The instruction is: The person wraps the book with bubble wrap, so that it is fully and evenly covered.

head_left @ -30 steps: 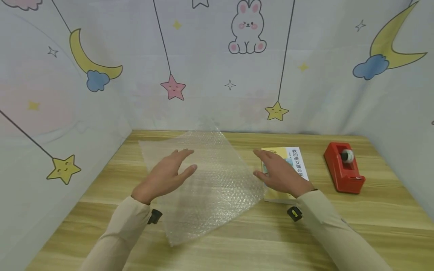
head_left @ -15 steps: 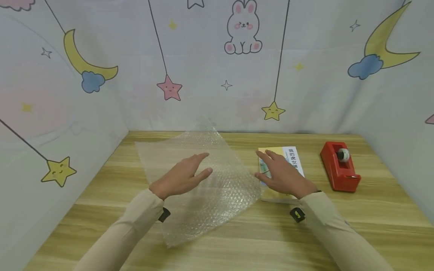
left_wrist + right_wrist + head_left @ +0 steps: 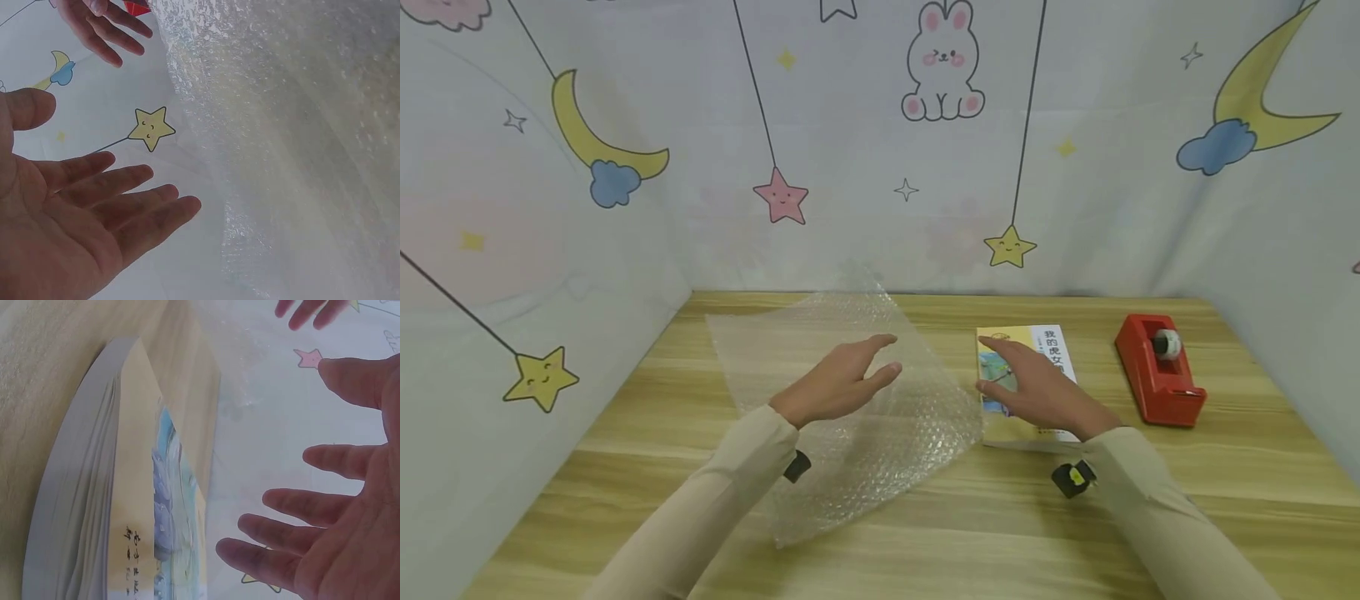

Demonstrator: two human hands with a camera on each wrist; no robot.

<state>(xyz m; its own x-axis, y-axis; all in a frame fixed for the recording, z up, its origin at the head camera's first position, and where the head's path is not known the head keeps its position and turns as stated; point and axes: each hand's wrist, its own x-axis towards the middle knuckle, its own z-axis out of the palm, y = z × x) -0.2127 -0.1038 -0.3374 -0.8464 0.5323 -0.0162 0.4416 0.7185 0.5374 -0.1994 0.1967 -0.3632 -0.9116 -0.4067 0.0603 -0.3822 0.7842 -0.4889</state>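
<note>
A clear sheet of bubble wrap (image 3: 880, 450) lies on the table, its far corner lifting near the back edge. Above it hovers my left hand (image 3: 838, 383), fingers extended and the palm bare in the left wrist view. My right hand (image 3: 1037, 383) hangs over a paperback book (image 3: 1015, 429) with a yellow and white cover, hiding part of it. In the right wrist view the book's page edges (image 3: 75, 506) show beside the right hand, whose spread fingers hold nothing. The bubble wrap's right corner lies close to the book's left edge.
A red tape dispenser (image 3: 1165, 375) with a roll of tape stands on the wooden table (image 3: 1000, 533), right of the book. A white curtain (image 3: 865, 142) printed with moons, stars and a rabbit encloses the back and sides.
My left hand has moved right across the bubble wrap, closer to the right hand. My right hand has shifted slightly right over the book. The bubble wrap, book and dispenser stay put.
</note>
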